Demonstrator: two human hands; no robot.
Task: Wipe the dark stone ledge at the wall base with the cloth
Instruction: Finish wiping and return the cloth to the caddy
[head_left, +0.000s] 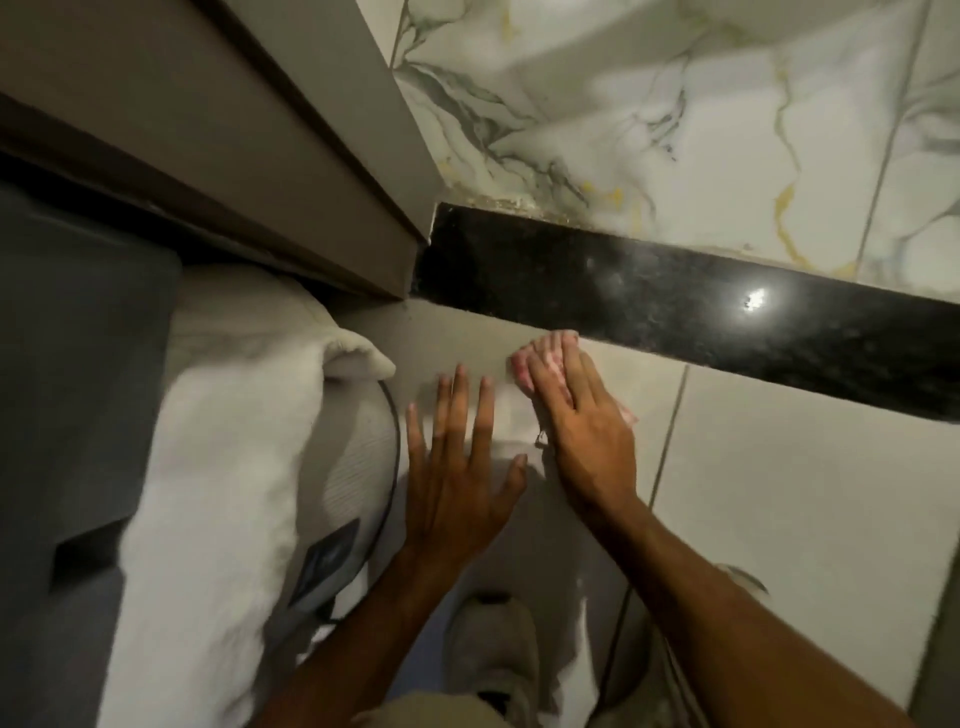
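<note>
The dark stone ledge (649, 301) runs as a glossy black band from the door frame to the right edge, below the marble wall. My right hand (576, 415) lies flat on a pink and white cloth (540, 358), pressing it on the grey tile just below the ledge's lower edge, with the fingertips touching that edge. My left hand (462, 467) rests flat on the grey tile beside it, fingers spread, holding nothing.
A grey door frame (291, 156) meets the ledge's left end. White bedding and a pillow (234, 415) lie at the left, with a black cord (392, 447) along them. A grey shoe (493, 649) shows at the bottom. Marble wall tiles (675, 104) rise above the ledge.
</note>
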